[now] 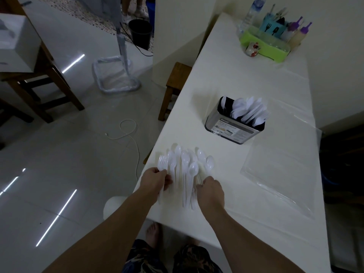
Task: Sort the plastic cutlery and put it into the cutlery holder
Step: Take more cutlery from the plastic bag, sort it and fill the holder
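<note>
A loose pile of white plastic spoons [187, 166] lies near the front left corner of the white table [246, 79]. My left hand [157, 179] grips a few white forks [162, 163] at the pile's left side, tines pointing away from me. My right hand [210, 189] rests on the handles at the pile's right side; whether it holds one I cannot tell. Further back stands the metal cutlery holder [234, 125], with several white plastic pieces [248, 111] upright in it.
A clear plastic sheet [279, 174] lies on the table to the right of the pile. At the far end stand a green tray [266, 46] with bottles and a teal utensil cup. A wooden stool [175, 85] stands beside the table's left edge.
</note>
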A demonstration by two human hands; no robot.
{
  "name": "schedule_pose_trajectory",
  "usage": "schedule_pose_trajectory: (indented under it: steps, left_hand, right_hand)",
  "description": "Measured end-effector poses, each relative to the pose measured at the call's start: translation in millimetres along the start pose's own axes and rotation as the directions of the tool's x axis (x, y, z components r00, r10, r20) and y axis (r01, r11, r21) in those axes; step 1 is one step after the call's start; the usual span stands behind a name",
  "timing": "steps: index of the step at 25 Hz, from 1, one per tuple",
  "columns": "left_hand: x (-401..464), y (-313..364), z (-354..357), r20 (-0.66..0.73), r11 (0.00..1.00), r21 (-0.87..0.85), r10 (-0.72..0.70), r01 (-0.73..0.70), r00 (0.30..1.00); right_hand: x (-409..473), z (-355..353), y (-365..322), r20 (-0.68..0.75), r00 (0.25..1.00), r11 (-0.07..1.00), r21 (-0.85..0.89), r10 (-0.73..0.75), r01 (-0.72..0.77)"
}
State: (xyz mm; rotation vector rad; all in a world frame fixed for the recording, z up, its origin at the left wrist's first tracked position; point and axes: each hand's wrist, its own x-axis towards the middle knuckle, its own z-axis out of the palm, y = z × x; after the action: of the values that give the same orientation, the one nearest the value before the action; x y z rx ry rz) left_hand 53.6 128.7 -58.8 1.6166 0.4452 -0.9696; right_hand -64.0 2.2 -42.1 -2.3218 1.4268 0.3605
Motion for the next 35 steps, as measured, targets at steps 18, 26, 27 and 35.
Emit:
schedule_pose_trajectory:
  steps: [18,26,27,35]
  left_hand:
    - [-9.7,11.3,12.4,0.096,0.989,-0.137,0.069,-0.056,0.993]
    - [-7.9,12.7,3.3,0.007,0.989,-0.1,0.106,-0.105,0.994]
    - [-5.8,15.5,1.0,-0.011,0.986,-0.137,0.096,-0.097,0.995]
    - [7.2,21.5,-11.8,-0.059,0.961,-0.274,0.011,-0.027,0.998]
  right_hand:
    - [-51.8,9.1,-47.0,0.107,0.966,0.862,0.483,-0.233,0.155]
    - [-51.2,18.2,-37.1,-0.093,0.872,0.872,0.053,-0.481,0.487]
    - [-48.5,20.4,-30.3,-0.098,0.824,0.829,-0.094,-0.559,0.551]
    - [-32.5,16.0,1.8,0.158,0.909,0.849,-0.327,-0.385,0.416]
